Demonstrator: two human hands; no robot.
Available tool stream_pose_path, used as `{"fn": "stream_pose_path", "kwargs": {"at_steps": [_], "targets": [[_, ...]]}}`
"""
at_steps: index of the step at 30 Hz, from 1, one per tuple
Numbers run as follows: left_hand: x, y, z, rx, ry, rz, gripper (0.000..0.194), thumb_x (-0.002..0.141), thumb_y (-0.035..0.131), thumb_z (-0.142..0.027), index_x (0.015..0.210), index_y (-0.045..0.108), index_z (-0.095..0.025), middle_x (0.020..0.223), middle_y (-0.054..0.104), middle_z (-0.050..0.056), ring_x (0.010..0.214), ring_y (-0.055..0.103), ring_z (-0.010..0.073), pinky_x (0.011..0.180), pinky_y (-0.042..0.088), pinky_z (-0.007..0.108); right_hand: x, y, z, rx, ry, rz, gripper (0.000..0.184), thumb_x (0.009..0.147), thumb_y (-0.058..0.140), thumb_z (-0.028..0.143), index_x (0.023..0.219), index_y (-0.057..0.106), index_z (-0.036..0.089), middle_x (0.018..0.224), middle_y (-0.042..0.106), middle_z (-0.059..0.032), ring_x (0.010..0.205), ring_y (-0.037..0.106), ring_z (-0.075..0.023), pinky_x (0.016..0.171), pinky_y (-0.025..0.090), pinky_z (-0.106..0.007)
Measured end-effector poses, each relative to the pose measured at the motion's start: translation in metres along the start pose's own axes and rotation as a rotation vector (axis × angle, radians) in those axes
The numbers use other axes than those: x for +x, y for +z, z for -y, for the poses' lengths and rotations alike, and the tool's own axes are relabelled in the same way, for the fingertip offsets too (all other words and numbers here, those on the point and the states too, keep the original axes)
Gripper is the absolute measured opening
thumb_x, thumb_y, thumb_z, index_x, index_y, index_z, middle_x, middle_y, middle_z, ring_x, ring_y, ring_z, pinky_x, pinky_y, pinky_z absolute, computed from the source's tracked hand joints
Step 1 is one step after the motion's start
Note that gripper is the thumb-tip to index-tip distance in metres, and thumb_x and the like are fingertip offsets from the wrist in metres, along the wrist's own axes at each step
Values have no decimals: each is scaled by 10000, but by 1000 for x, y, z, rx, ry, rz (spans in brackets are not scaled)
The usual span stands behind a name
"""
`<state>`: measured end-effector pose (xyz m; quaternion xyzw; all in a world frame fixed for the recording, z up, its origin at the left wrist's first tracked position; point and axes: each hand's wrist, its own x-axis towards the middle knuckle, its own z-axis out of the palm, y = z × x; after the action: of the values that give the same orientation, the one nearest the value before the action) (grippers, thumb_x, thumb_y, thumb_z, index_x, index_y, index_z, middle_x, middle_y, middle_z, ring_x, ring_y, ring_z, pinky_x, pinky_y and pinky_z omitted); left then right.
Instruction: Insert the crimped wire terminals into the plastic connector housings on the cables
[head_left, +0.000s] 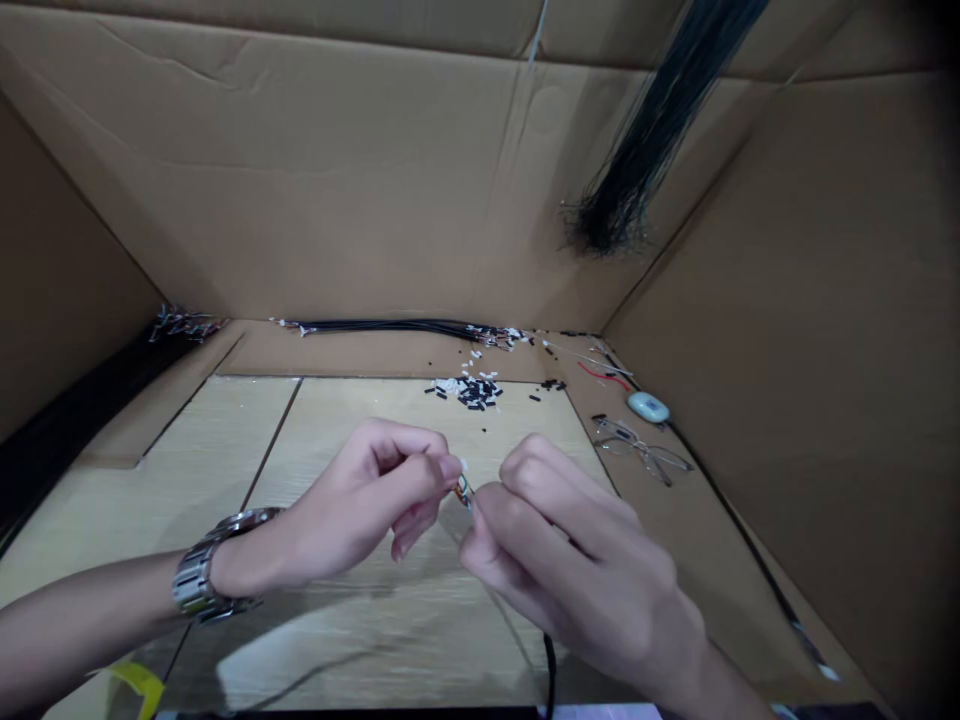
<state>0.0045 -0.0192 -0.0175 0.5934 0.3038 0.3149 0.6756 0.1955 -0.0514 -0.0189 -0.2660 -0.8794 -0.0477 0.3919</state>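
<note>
Over the middle of the work surface, my left hand, with a metal watch at the wrist, pinches one end of a short bunch of thin coloured wires. A small white tip shows by its thumb. My right hand is closed on the other end of these wires, its fingers hiding where they enter. Below the right palm a black cable comes out; whether it joins the wires is hidden. Beyond both hands lies a pile of small black and white pieces.
Cardboard walls enclose the surface. Black cable bundles lie along the back and left; another bundle hangs at upper right. Eyeglasses and a pale blue rounded object rest at right. A yellow item is at lower left.
</note>
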Motion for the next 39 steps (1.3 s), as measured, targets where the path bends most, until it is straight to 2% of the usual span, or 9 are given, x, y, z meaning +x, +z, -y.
{"fn": "stream_pose_path", "kwargs": {"at_steps": [7,22,33,39], "targets": [[0,-2,2,-123,-30,26,431,958,568,-317,561,467,-181,486,405,-70,409,401,62,404,348,172,2,0,-2,44,39,13,230,912,578,7,736,545,150,734,391,19,672,356,-118,572,363,-309],[1,-1,2,-104,-17,-4,431,944,554,-282,531,475,-186,449,394,-69,388,395,65,404,350,184,4,2,-1,-7,93,30,227,905,537,8,754,527,177,728,402,20,645,412,-115,562,406,-285],[2,-2,-1,-32,0,-25,407,917,552,-265,526,471,-187,445,414,-67,390,397,62,407,340,188,4,3,-2,-47,78,35,211,912,554,35,760,533,179,736,438,13,666,461,-122,597,429,-293],[3,-4,0,-33,-12,-29,388,907,533,-252,530,472,-187,458,422,-66,393,400,61,402,332,190,5,4,-2,-42,101,37,240,861,529,-33,761,524,185,712,459,12,661,494,-128,589,415,-298]]}}
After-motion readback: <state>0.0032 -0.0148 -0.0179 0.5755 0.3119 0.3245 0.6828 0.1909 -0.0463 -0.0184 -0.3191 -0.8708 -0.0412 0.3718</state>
